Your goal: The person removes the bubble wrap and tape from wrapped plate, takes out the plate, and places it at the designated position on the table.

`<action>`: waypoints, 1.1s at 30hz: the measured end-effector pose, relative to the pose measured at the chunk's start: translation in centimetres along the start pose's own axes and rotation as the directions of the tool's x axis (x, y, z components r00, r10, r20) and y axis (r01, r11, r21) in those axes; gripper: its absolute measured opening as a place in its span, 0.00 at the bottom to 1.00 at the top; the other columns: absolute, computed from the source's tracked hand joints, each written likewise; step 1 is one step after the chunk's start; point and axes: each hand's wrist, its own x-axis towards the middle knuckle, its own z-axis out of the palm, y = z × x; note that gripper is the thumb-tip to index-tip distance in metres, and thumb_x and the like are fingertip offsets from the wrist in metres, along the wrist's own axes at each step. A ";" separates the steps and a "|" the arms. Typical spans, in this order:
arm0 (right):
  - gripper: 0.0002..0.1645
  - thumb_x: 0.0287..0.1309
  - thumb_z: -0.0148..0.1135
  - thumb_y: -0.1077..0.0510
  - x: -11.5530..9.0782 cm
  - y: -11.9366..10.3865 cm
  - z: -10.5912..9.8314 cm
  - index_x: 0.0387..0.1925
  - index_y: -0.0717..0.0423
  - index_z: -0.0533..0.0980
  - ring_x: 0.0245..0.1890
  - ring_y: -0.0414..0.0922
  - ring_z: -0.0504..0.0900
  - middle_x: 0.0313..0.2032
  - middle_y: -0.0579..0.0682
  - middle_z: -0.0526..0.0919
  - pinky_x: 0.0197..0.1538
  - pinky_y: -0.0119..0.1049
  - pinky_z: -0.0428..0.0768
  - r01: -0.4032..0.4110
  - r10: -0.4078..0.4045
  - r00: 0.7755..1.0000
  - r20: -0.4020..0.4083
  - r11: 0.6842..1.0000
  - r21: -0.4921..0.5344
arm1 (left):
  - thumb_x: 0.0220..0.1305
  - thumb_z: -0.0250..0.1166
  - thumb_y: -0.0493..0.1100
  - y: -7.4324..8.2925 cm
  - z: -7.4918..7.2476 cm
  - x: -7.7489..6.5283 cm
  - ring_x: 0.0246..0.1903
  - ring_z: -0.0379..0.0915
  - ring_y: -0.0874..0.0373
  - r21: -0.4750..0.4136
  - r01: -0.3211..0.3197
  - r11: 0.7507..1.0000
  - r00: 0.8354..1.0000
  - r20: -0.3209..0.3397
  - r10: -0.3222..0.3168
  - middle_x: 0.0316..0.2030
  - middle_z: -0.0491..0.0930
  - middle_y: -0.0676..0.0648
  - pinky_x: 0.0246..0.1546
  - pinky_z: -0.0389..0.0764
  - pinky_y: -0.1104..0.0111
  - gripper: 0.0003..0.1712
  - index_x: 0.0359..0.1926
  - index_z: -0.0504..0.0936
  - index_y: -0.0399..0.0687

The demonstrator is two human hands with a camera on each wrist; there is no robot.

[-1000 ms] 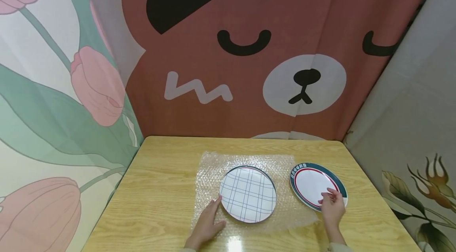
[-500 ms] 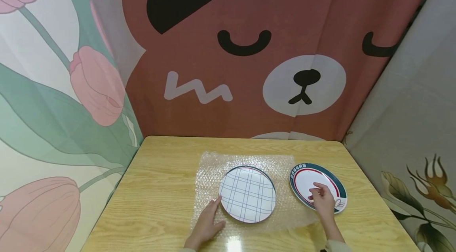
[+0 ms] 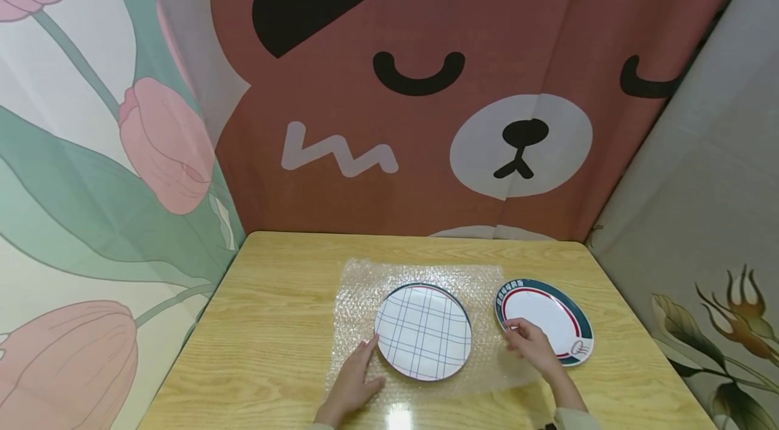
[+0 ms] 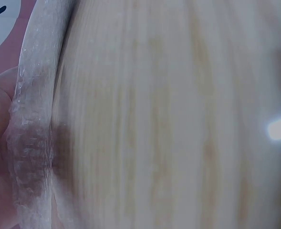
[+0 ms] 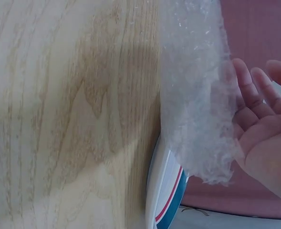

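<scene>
A white plate with a blue grid pattern (image 3: 422, 332) lies on a sheet of bubble wrap (image 3: 487, 376). A sliver of dark green rim shows behind it, perhaps from another plate beneath. My left hand (image 3: 355, 379) rests on the wrap, its index fingertip touching the plate's left edge. To the right lies an oval plate (image 3: 548, 308) with a dark green rim and a red ring. Over its left edge and the wrap hovers my right hand (image 3: 532, 343), fingers loosely curled and holding nothing. The right wrist view shows that hand (image 5: 269, 119) beyond the bubble wrap (image 5: 192, 86).
All of this is on a light wooden table (image 3: 262, 322). Behind it hangs a curtain with a bear print (image 3: 341, 200). A tulip-print curtain (image 3: 73, 213) flanks the left side, and a grey floral curtain (image 3: 694, 227) the right.
My right hand has moved left from over the right part of the oval plate to its left edge and the wrap. The left hand and both visible plates stay put.
</scene>
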 end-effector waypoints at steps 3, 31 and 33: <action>0.15 0.58 0.51 0.67 0.0 -0.1 0.1 0.44 0.76 0.68 0.23 0.49 0.77 0.29 0.61 0.77 0.23 0.33 0.76 0.014 -0.015 0.999 0.031 1.000 0.008 | 0.45 0.66 0.43 0.0 0.0 0.0 0.59 0.54 0.40 -0.001 0.003 1.000 1.000 0.000 -0.003 0.60 0.63 0.41 0.57 0.57 0.47 0.44 0.65 0.58 0.43; 0.14 0.57 0.52 0.67 0.6 -0.3 3.1 0.42 0.75 0.70 0.26 0.49 0.78 0.32 0.62 0.78 0.26 0.37 0.78 0.004 -0.003 0.999 -0.032 0.999 0.038 | 0.45 0.65 0.43 0.3 -0.1 -0.1 0.59 0.55 0.39 -0.002 -0.002 1.000 1.000 -0.006 0.002 0.60 0.63 0.40 0.57 0.57 0.46 0.44 0.64 0.58 0.42; 0.13 0.57 0.52 0.67 0.6 -0.3 3.2 0.42 0.74 0.70 0.27 0.50 0.78 0.32 0.63 0.78 0.26 0.37 0.78 0.005 -0.004 1.000 -0.031 0.999 0.042 | 0.45 0.65 0.43 0.3 -0.1 -0.1 0.59 0.54 0.39 -0.004 0.000 1.000 1.000 -0.004 0.000 0.60 0.63 0.40 0.57 0.57 0.46 0.44 0.64 0.58 0.42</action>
